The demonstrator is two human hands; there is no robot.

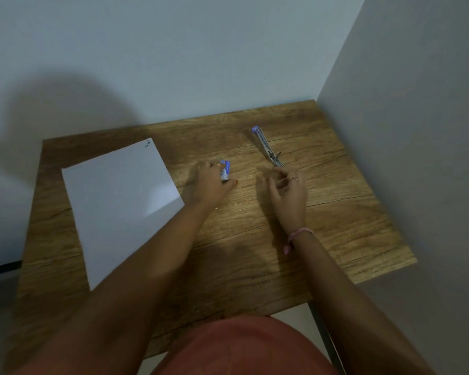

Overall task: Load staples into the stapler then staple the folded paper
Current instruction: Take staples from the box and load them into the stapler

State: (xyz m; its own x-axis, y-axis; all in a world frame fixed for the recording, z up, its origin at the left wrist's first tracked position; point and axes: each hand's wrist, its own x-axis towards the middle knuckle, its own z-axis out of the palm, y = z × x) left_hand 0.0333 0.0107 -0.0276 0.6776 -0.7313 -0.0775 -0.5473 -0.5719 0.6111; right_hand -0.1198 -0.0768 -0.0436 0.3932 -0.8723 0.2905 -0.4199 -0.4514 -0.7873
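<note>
left hand (pixel 211 180) gripping staple box (pixel 225 171), right hand (pixel 287 190) loosely curled

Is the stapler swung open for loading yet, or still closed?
Open. The stapler lies stretched out flat on the table, its arm swung away in one long line; neither hand holds it.

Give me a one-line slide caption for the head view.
Left hand grips staple box; right hand hovers near opened stapler, paper alongside.

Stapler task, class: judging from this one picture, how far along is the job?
Done: the stapler lies opened out on the table. In hand: the left hand grips the staple box; the right hand hovers loosely curled, holding nothing. Left: loading staples, closing, stapling the paper.
</note>
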